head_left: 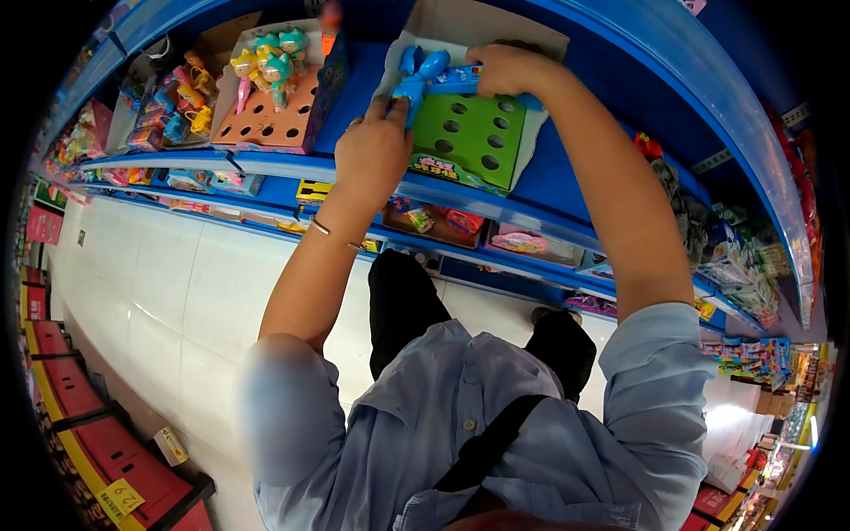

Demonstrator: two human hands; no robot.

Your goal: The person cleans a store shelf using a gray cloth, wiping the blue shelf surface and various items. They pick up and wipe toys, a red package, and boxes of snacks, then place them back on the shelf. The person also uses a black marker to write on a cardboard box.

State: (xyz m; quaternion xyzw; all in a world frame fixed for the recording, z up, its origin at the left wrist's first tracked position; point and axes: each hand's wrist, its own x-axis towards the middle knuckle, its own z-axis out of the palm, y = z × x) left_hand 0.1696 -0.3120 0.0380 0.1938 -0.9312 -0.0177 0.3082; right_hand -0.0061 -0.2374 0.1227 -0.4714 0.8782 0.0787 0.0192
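Note:
A blue plastic toy (413, 85) with rounded, ear-like parts lies over a green display box (475, 136) punched with round holes. My left hand (375, 149) grips its lower part with the fingertips, above the box's left edge. From the right, my right hand (514, 70) holds the labelled blue length (455, 79) that meets the toy. Whether these are one piece or two, I cannot tell. More blue plastic shows beneath my right wrist. The fingers of my right hand partly hide the box's back, where the torn cardboard flap (488, 23) stands up.
Left of the green box, an orange display box (265, 123) holds several cat-eared figure toys (272, 63). Farther left is a box of small colourful toys (182, 109). The blue shelf's front edge (285, 164) runs below, and an upper shelf edge (724, 99) curves overhead at right.

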